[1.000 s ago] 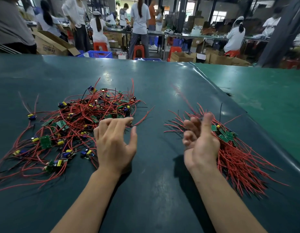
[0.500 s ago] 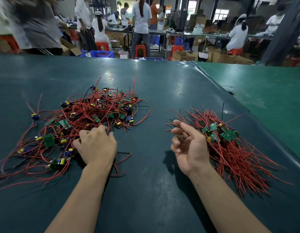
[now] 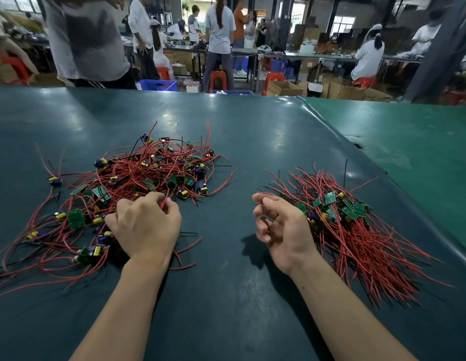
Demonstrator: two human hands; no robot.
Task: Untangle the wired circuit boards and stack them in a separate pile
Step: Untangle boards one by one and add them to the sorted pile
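Observation:
A tangled heap of wired circuit boards [image 3: 153, 175], small green boards with yellow and blue parts on long red wires, lies on the left of the dark green table [image 3: 226, 303]. My left hand [image 3: 145, 227] rests on the heap's near edge, fingers curled, and pinches a red wire there. To the right lies a tidier pile of boards [image 3: 357, 230] with the wires fanned toward me. My right hand [image 3: 281, 227] hovers just left of that pile, palm turned inward, fingers loosely curled around nothing.
A seam in the table cover [image 3: 331, 131] runs diagonally on the right, with a lighter green surface [image 3: 409, 152] beyond it. A person in a grey shirt [image 3: 88, 40] stands at the table's far edge; others work at benches behind.
My left hand moved left and down into the tangled heap and curled its fingers onto a wire. My right hand came off the sorted pile and drifted slightly left. A person walked along the far edge.

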